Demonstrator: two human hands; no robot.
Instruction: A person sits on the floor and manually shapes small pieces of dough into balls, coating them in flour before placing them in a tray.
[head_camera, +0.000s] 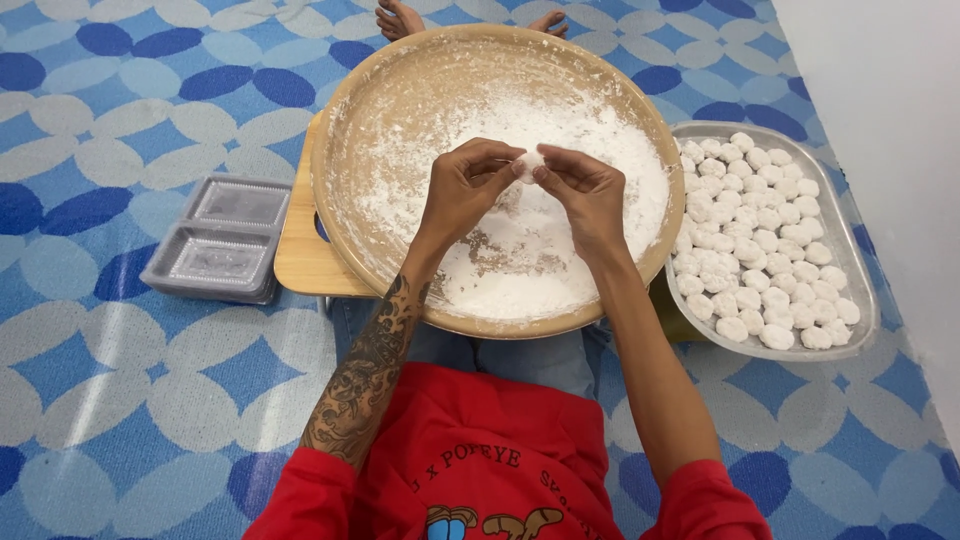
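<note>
Both my hands meet over a large round wooden bowl (345, 150) dusted with white flour. My left hand (468, 185) and my right hand (585, 192) pinch a small white dough ball (529, 164) between their fingertips, above the flour heap (560, 230). The bowl rests on a low wooden board (298, 255) across my lap.
A silver tray (850, 250) filled with several floured white dough balls (755, 240) lies right of the bowl. A stack of clear plastic compartment boxes (222, 240) sits on the blue patterned floor mat to the left. A white wall (890, 120) stands at right. My feet (400, 18) show beyond the bowl.
</note>
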